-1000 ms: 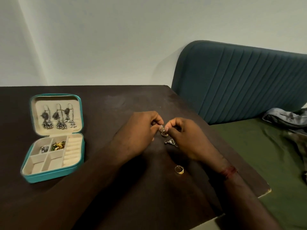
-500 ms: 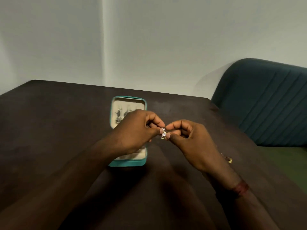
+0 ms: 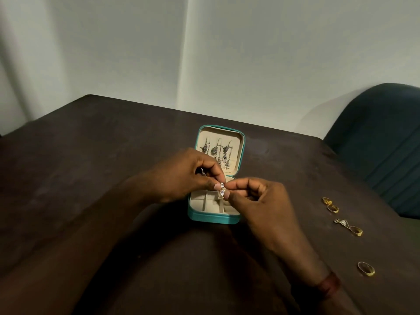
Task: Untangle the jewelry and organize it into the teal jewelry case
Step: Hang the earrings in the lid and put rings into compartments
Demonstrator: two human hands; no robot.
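The teal jewelry case lies open in the middle of the dark table, with silver dangling earrings hung in its lid. Both hands meet just above the case's cream compartments. My left hand and my right hand each pinch a small crystal earring between fingertips and thumb. To the right on the table lie gold rings, a silver triangular earring next to another gold ring, and one more gold ring.
The dark table ends at a pale wall behind. A teal padded chair back stands past the table's right corner. A dark red band circles my right wrist.
The view has swung left and my hands have carried the small earring from the table's right part to above the open case. The loose rings now lie to the right.
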